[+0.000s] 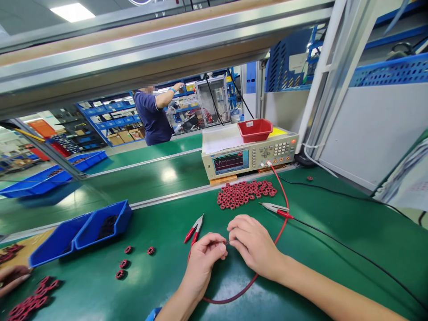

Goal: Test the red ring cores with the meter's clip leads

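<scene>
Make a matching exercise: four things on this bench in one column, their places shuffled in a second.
Things
1. red tray
2. blue bins
3. coil pile
4. small part

Places
A. pinched between left hand and right hand
B. on the mat, just before the meter
C. on top of the meter
D. at the mat's left side

Pairs: 1-C, 2-D, 3-B, 4-A
</scene>
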{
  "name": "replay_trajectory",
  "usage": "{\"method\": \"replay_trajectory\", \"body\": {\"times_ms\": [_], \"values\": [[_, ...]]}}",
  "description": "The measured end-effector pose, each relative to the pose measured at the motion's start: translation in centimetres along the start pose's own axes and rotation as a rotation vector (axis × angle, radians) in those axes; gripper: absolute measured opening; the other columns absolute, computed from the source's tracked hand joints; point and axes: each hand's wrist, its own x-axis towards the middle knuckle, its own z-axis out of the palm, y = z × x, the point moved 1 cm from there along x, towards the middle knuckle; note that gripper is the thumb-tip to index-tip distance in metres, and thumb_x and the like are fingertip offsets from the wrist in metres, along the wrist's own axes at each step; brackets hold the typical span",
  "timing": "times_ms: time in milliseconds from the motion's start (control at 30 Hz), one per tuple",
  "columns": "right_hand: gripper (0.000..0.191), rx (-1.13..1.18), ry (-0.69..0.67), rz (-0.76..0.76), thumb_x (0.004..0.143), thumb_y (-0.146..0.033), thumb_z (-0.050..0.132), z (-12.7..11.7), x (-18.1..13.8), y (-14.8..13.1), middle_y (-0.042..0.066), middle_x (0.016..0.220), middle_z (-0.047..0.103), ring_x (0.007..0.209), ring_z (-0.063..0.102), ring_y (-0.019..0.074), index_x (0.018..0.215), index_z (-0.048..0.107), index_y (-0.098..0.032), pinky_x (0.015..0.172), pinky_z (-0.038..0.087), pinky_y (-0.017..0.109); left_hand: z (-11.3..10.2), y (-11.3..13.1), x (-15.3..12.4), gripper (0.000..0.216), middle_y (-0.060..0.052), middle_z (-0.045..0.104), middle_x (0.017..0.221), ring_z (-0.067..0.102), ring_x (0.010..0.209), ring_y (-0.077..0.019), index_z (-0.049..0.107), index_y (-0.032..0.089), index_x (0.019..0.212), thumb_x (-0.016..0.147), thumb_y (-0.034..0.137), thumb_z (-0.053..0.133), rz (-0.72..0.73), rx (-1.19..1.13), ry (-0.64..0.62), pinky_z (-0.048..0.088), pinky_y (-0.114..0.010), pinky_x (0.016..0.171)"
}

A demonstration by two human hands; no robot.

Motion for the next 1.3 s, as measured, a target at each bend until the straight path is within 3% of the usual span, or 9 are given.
{"method": "replay_trajectory", "body": {"times_ms": [100,267,600,800,1167,1300], "values": [[0.012,0.002,0.039,0.011,0.082,-0.01,0.05,-0.6,0.2,0.3,0.005,0.092,0.06,0.094,0.049,0.0202,0.077,0.056,-0.019,0.08,0.041,0.036,-0.1,0.3,0.1,0.016,0.0,0.064,0.071,0.055,0.059,-0.0081,0.067,0.015,0.077,0.064,0.019,0.076,-0.021,-0.053,0.007,0.044,-0.018,0.057],[0.01,0.144,0.139,0.206,0.081,-0.012,0.056,-2.0,0.5,1.2,0.004,0.093,0.058,0.094,0.051,0.0186,0.075,0.058,-0.021,0.083,0.041,0.035,-0.4,1.0,0.4,0.022,-0.001,0.066,0.074,0.056,0.058,-0.0071,0.068,0.015,0.078,0.061,0.021,0.08,-0.068,-0.187,0.053,0.045,-0.017,0.056],[0.014,0.369,0.032,0.366,0.072,-0.016,0.065,-0.6,0.2,0.3,0.005,0.108,0.055,0.105,0.049,0.0194,0.084,0.065,-0.023,0.094,0.037,0.038,-0.2,0.3,0.2,0.025,-0.002,0.065,0.076,0.057,0.059,-0.0069,0.068,0.014,0.083,0.063,0.022,0.079,-0.127,-0.243,0.003,0.047,-0.016,0.056],[0.002,0.4,0.055,0.408,0.073,-0.02,0.066,-0.3,0.1,0.3,0.005,0.105,0.056,0.104,0.05,0.0198,0.073,0.065,-0.021,0.093,0.036,0.037,0.0,0.2,0.0,0.022,0.0,0.062,0.07,0.057,0.059,-0.0073,0.067,0.015,0.083,0.065,0.021,0.079,-0.122,-0.23,-0.028,0.047,-0.016,0.056],[0.009,0.432,0.074,0.412,0.071,-0.016,0.065,0.0,-0.1,-0.1,0.003,0.099,0.06,0.098,0.054,0.0186,0.065,0.066,-0.021,0.089,0.039,0.035,0.2,0.4,-0.1,0.02,-0.002,0.064,0.078,0.057,0.063,-0.0087,0.067,0.015,0.083,0.067,0.022,0.077,-0.069,-0.204,-0.01,0.046,-0.019,0.061],[0.013,0.38,0.115,0.353,0.068,-0.009,0.063,0.1,-0.3,-0.8,0.003,0.097,0.06,0.098,0.053,0.0186,0.062,0.065,-0.021,0.087,0.04,0.034,0.3,0.3,-0.1,0.019,0.0,0.064,0.072,0.056,0.062,-0.0084,0.067,0.016,0.082,0.067,0.023,0.076,-0.007,-0.09,0.01,0.046,-0.019,0.063]]}}
